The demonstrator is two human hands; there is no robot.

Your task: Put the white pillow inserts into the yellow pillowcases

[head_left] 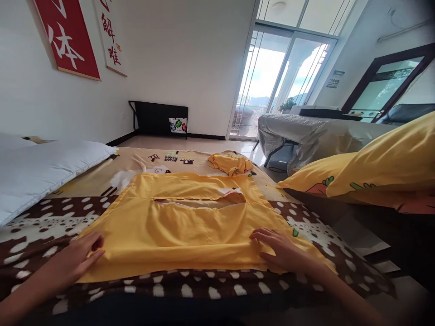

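Head view: fingers [268, 236] touch creased yellow cloth [200, 226].

left hand [79, 254]: on yellow cover [132, 226] | right hand [277, 246]: same cover | white pillow [50, 170]: left

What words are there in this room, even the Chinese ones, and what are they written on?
"体" on the red scroll; the character above it is cut off.
"解难" on the white scroll; the character above it is cut off.
Too small to read: the notice on the wall beside the glass doors.
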